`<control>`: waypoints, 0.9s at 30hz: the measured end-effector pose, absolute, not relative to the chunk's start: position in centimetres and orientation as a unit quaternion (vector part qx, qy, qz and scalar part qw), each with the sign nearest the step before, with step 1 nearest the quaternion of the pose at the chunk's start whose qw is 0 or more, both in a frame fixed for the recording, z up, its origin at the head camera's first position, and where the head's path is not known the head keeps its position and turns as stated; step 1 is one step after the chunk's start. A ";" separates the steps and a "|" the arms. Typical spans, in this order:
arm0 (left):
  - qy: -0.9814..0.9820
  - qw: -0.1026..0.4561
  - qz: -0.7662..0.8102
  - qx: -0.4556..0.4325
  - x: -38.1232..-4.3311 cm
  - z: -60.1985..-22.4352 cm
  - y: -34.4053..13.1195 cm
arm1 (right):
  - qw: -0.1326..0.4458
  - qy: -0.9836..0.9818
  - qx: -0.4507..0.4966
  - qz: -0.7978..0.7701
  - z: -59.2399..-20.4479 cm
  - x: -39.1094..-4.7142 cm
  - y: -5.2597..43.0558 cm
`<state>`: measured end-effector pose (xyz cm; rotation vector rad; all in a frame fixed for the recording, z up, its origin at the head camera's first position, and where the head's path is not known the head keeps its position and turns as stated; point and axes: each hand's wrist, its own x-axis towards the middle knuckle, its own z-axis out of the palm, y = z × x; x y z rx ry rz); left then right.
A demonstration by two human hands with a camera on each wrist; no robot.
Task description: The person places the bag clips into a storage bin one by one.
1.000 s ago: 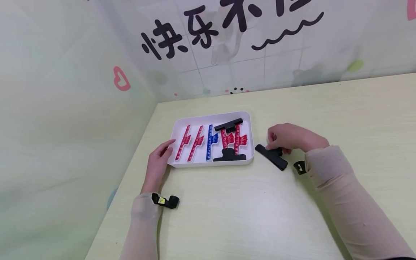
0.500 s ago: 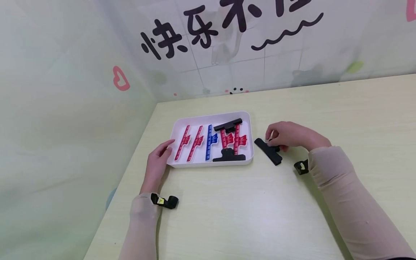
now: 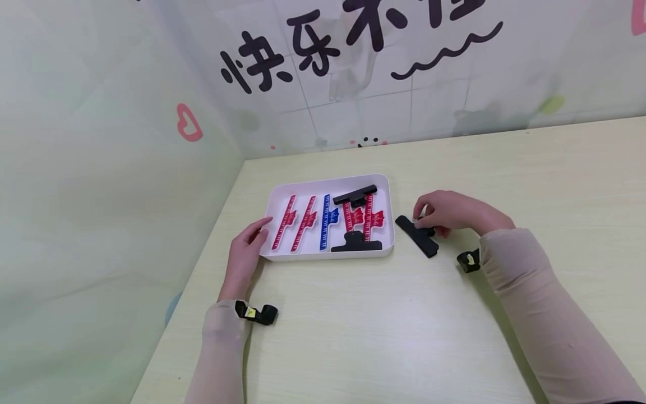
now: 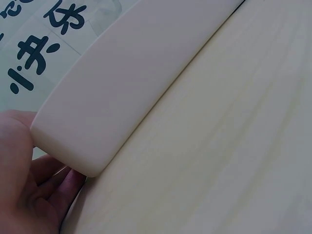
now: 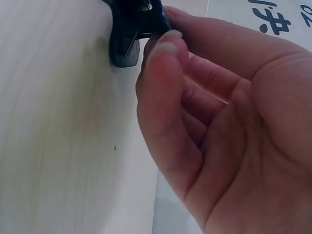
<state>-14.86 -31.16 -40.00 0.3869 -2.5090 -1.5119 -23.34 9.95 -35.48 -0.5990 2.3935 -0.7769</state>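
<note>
At the tray's left end my left hand (image 3: pixel 244 251) grips the white tray (image 3: pixel 303 256), with the wall between thumb and fingers. In the left wrist view, the fingers (image 4: pixel 53 190) curl at the corner of the tray (image 4: pixel 107 87). To the right of the tray, my right hand (image 3: pixel 449 211) pinches a black clip (image 3: pixel 416 235) by its handle. The clip's long bar slants toward the lower right, its upper end close to the tray. The right wrist view shows fingertips (image 5: pixel 168 53) on the handle of the black clip (image 5: pixel 124 53); part of it is cut off.
Inside the tray lie red clips (image 3: pixel 304 223), a blue clip (image 3: pixel 325 221) and two black clips, one at the back (image 3: pixel 355 195) and one at the front (image 3: pixel 355 242). The pale table (image 3: pixel 353 325) meets a printed wall sheet (image 3: pixel 429 101) behind.
My right hand has shifted the black clip slightly up and left, nearer the tray, then held about still. My left hand stays on the tray.
</note>
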 end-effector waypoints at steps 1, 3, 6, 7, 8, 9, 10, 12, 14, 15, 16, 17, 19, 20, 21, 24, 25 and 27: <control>-0.846 0.093 -0.509 0.131 -14.9 -40.0 -31.1 | 0.273 0.889 -0.224 -0.293 -35.5 -23.3 10.0; -0.846 0.092 -0.509 0.132 -14.9 -40.0 -31.1 | 0.269 0.886 -0.229 -0.301 -35.4 -23.3 10.1; -0.845 0.090 -0.510 0.134 -14.8 -39.9 -31.1 | 0.257 0.885 -0.238 -0.306 -35.2 -23.2 10.2; -0.844 0.090 -0.511 0.134 -14.8 -39.9 -31.1 | 0.253 0.885 -0.242 -0.307 -35.1 -23.2 10.2; -0.844 0.089 -0.511 0.135 -14.8 -39.9 -31.0 | 0.249 0.885 -0.245 -0.307 -35.0 -23.2 10.2; -0.845 0.088 -0.510 0.135 -14.8 -39.9 -31.0 | 0.246 0.886 -0.246 -0.308 -35.0 -23.2 10.3; -0.845 0.088 -0.510 0.136 -14.8 -39.9 -31.0 | 0.241 0.885 -0.250 -0.309 -34.9 -23.2 10.3; -0.846 0.088 -0.508 0.136 -14.8 -39.8 -31.0 | 0.239 0.884 -0.252 -0.313 -34.8 -23.2 10.4; -0.846 0.087 -0.508 0.137 -14.8 -39.8 -31.1 | 0.239 0.883 -0.251 -0.315 -34.8 -23.2 10.5; -0.846 0.087 -0.508 0.136 -14.8 -39.8 -31.1 | 0.240 0.883 -0.251 -0.316 -34.7 -23.2 10.5; -0.845 0.087 -0.509 0.136 -14.8 -39.7 -31.1 | 0.242 0.882 -0.252 -0.316 -34.7 -23.2 10.5; -0.846 0.086 -0.509 0.136 -14.8 -39.7 -31.1 | 0.244 0.882 -0.250 -0.316 -34.7 -23.3 10.6; -0.845 0.084 -0.510 0.137 -14.8 -39.7 -31.1 | 0.244 0.883 -0.250 -0.314 -34.7 -23.3 10.6; -0.845 0.084 -0.510 0.137 -14.8 -39.6 -31.1 | 0.244 0.883 -0.250 -0.313 -34.7 -23.3 10.6; -0.845 0.083 -0.511 0.137 -14.8 -39.6 -31.1 | 0.244 0.884 -0.248 -0.313 -34.7 -23.4 10.6; -0.844 0.082 -0.511 0.137 -14.8 -39.6 -31.1 | 0.244 0.885 -0.243 -0.312 -34.8 -23.5 10.5; -0.844 0.082 -0.511 0.137 -14.8 -39.6 -31.1 | 0.244 0.885 -0.241 -0.315 -34.8 -23.5 10.5; -0.845 0.081 -0.511 0.139 -14.7 -39.6 -31.1 | 0.245 0.883 -0.241 -0.320 -34.8 -23.6 10.5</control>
